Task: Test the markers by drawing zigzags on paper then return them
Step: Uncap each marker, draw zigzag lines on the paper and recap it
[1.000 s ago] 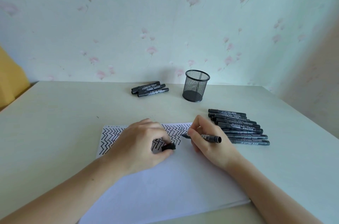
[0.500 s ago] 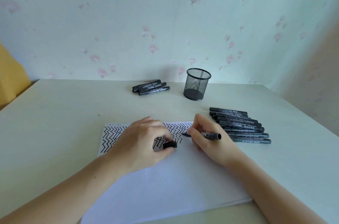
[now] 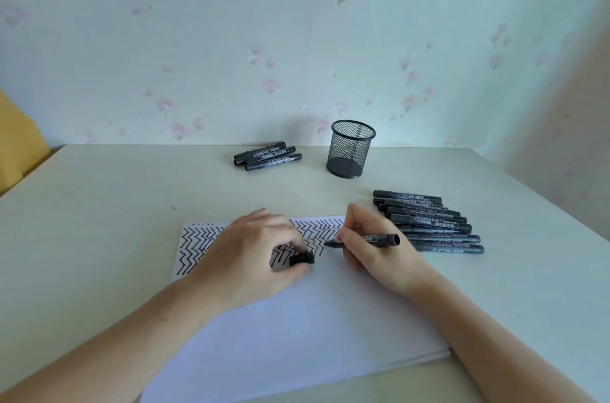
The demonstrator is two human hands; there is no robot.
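A white paper sheet point(image 3: 297, 330) lies on the table, its far strip filled with black zigzags point(image 3: 198, 240). My right hand point(image 3: 373, 250) grips an uncapped black marker point(image 3: 379, 240), tip down on the paper at the end of the zigzag rows. My left hand point(image 3: 251, 260) rests on the sheet and pinches the marker's black cap point(image 3: 301, 259) between thumb and finger. Several capped markers point(image 3: 432, 224) lie in a pile just right of my right hand. Three more markers point(image 3: 268, 156) lie at the back beside a black mesh pen cup point(image 3: 350, 148).
The pale table point(image 3: 99, 221) meets a flowered wall at the back. Its right edge runs diagonally past the marker pile. A yellow object point(image 3: 16, 148) shows at the far left. A few small ink dots mark the table just beyond the paper.
The marker tip has shifted slightly on the paper near the last zigzag row. My left hand with the cap has stayed in place.
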